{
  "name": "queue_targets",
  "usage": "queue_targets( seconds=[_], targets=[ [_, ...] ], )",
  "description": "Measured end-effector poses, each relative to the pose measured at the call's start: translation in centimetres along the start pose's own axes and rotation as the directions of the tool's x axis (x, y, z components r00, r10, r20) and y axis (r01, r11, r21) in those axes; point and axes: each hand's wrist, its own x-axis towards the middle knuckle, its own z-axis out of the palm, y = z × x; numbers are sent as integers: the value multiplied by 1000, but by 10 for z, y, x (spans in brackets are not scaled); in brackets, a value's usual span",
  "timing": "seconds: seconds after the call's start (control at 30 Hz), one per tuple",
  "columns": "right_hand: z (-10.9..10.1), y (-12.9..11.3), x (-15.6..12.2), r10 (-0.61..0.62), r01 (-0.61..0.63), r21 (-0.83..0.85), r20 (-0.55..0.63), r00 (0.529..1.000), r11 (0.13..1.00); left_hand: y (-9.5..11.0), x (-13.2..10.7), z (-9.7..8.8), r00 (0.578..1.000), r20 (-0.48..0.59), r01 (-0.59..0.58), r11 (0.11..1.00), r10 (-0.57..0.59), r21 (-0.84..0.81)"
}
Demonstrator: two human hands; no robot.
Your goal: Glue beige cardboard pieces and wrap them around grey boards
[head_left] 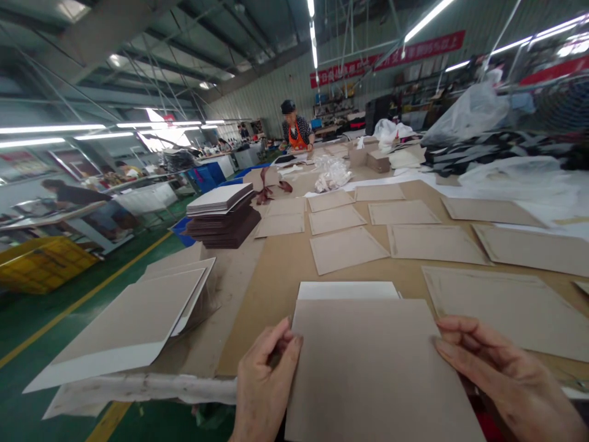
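Observation:
Between my hands I hold a grey cardboard sheet (368, 362) over the near edge of the long table (276, 270). My left hand (264, 383) pinches the sheet's left edge, thumb on top. My right hand (501, 374) grips its right edge with the fingers curled. A white sheet (347, 290) shows just beyond the held one.
Several grey cardboard sheets (345, 248) lie spread in rows over the brown table. A stack of grey boards (133, 319) overhangs the left edge, and a dark brown stack (223, 218) sits farther back. A person in an orange apron (297, 130) works at the far end. Plastic bags (469, 113) pile at the right.

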Motion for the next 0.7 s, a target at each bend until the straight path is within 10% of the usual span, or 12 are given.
queue_targets(
  seconds=[0.17, 0.37, 0.7],
  targets=[
    [0, 7, 7, 90, -94, -120, -38, 995, 988, -3, 1, -2, 991, 102, 92, 994, -87, -50],
    [-1, 22, 33, -112, 105, -326, -3, 994, 940, -6, 23, 9, 991, 122, 63, 998, -60, -21],
    [4, 41, 70, -140, 98, -553, -35, 989, 827, -26, 47, 28, 979, 156, 133, 991, -135, 25]
  ],
)
